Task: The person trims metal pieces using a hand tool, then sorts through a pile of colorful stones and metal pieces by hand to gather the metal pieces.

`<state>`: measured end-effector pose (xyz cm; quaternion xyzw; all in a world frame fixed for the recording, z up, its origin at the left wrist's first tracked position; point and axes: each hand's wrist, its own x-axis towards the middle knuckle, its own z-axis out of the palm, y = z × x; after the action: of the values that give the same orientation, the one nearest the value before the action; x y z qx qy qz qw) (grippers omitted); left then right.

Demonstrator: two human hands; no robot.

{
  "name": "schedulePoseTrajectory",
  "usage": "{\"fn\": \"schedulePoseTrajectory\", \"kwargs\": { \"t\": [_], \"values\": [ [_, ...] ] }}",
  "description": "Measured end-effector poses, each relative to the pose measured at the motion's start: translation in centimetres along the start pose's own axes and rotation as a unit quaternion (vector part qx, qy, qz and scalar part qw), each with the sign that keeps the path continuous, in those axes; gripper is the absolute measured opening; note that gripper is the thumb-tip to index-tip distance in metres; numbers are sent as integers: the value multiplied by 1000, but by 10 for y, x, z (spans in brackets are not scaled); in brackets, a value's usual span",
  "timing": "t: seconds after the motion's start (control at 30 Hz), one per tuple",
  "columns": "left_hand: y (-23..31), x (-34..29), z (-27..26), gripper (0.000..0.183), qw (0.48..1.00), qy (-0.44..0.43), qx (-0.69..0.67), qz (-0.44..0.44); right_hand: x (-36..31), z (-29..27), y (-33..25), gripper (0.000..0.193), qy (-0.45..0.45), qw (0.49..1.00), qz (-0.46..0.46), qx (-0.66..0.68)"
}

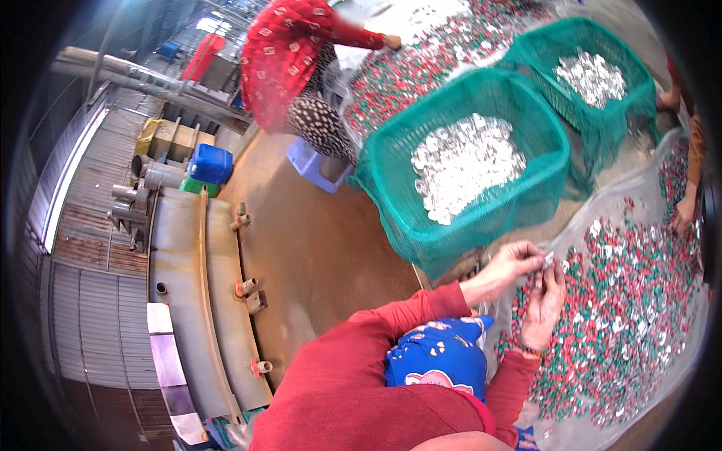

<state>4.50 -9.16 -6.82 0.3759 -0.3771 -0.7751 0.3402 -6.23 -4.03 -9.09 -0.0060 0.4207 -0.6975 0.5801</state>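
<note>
My left hand pinches a small silvery piece between thumb and fingertips. From below, my right hand closes its fingers on the same piece; its exact shape is too small to make out. Both hands are above the near edge of a clear plastic sheet, which is spread with many small red, green and silvery-white pieces. Just beyond my left hand stands a large green basket draped in green netting, with a heap of shiny silvery pieces inside.
A second green netted basket holds more silvery pieces. At the far pile a person in red bends over, near a lavender stool. Another person's hand reaches into the right pile. Metal tanks line the left.
</note>
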Motion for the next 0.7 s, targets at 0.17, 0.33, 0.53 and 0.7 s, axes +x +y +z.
{"fn": "schedulePoseTrajectory", "kwargs": {
  "t": [0.17, 0.33, 0.53, 0.7],
  "values": [
    [14, -3, 1, 17, 994, -66, -63, -53, -4, -4, -6, 13, -79, 993, 69, 54],
    [17, -3, 2, 19, 994, -89, -41, -38, 0, -4, -8, 15, -143, 983, 65, 90],
    [16, -6, 3, 32, 997, -37, 59, 34, 2, 7, -5, 32, -47, 997, -20, 57],
    [32, -12, 9, 18, 989, 19, 146, 33, -4, 10, -6, 22, -43, 998, -3, 48]
  ]
}}
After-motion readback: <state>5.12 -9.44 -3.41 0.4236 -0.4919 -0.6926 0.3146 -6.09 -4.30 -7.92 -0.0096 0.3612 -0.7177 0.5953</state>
